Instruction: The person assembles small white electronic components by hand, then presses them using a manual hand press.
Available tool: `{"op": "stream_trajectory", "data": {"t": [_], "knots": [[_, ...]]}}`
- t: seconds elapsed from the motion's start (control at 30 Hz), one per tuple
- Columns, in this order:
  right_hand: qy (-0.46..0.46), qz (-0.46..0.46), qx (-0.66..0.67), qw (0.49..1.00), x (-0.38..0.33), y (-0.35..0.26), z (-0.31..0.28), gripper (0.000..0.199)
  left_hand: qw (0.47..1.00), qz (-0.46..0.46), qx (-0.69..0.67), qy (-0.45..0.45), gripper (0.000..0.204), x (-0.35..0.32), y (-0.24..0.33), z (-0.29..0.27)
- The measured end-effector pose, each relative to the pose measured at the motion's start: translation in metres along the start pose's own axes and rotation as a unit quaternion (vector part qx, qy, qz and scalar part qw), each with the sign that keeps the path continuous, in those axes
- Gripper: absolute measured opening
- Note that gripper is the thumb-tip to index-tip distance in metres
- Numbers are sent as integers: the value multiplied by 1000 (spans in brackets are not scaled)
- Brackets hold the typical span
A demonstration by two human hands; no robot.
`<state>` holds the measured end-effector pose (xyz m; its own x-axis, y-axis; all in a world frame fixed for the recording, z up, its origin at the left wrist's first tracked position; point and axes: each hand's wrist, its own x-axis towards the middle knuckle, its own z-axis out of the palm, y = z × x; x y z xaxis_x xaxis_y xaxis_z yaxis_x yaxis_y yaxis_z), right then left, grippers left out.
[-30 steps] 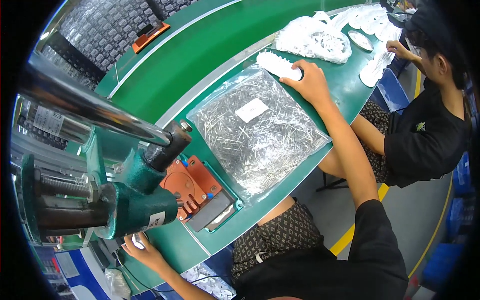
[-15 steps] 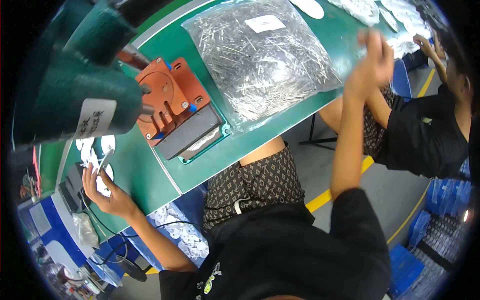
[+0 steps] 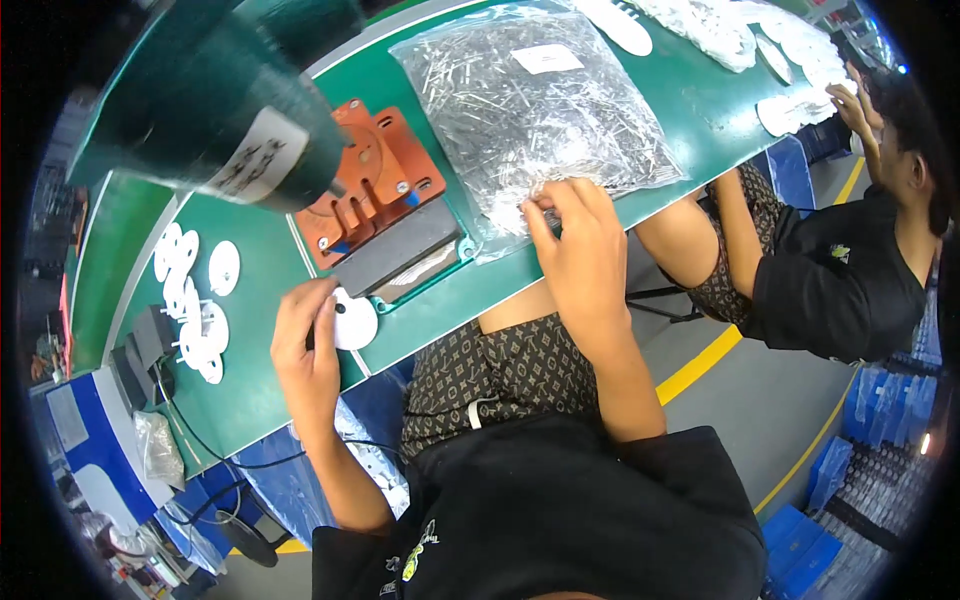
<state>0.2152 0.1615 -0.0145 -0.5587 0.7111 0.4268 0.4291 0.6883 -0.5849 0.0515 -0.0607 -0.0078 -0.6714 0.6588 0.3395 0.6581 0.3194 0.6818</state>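
My left hand (image 3: pixel 308 335) pinches a white round plastic disc (image 3: pixel 357 322) by its left edge, at the front of the green table. Close beside the disc is an orange fixture (image 3: pixel 398 165) with a dark grey block (image 3: pixel 397 246) along its near side. Over at the clear bag (image 3: pixel 545 110), my right hand (image 3: pixel 585 255) has thumb and fingertips closed together on the heap of thin metal pins (image 3: pixel 512 205) at the bag's near edge. Whatever sits between those fingertips is too small to make out.
A dark green machine head (image 3: pixel 215 110) overhangs the fixture from the left. Several white discs (image 3: pixel 205 325) lie at the left, near a black cable (image 3: pixel 290 458). White parts (image 3: pixel 700 30) lie along the far right. Another person (image 3: pixel 840 260) sits at the right.
My left hand has come right from the pile of discs, bringing one disc beside the fixture. My right hand has dropped from the raised position at the right onto the pins.
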Motion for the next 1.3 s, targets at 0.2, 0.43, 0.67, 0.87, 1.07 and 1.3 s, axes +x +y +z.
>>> {"op": "stream_trajectory", "data": {"t": [0.2, 0.43, 0.67, 0.87, 1.07, 1.3], "knots": [[-5, 6, -15, 1000, 2, -1, 6, 13, 1000, 1, -6, 25, 39, 1, -1, -4], [21, 93, 48, 994, -16, -8, -15, 12, 996, -11, 88, -2, 77, -17, 11, 3], [-52, 171, 222, 959, -45, -10, -31, 10, 995, 67, 71, -16, 64, -16, 8, -2], [-210, 180, 503, 819, -61, -43, -13, 15, 990, 111, 42, -77, 58, -12, 10, -8], [-116, -46, 396, 910, -54, -59, 28, 13, 986, 122, 34, -107, 58, -12, 8, -8], [-97, -5, 401, 911, -48, -64, 42, 12, 986, 120, 36, -113, 58, -12, 9, -8]]}}
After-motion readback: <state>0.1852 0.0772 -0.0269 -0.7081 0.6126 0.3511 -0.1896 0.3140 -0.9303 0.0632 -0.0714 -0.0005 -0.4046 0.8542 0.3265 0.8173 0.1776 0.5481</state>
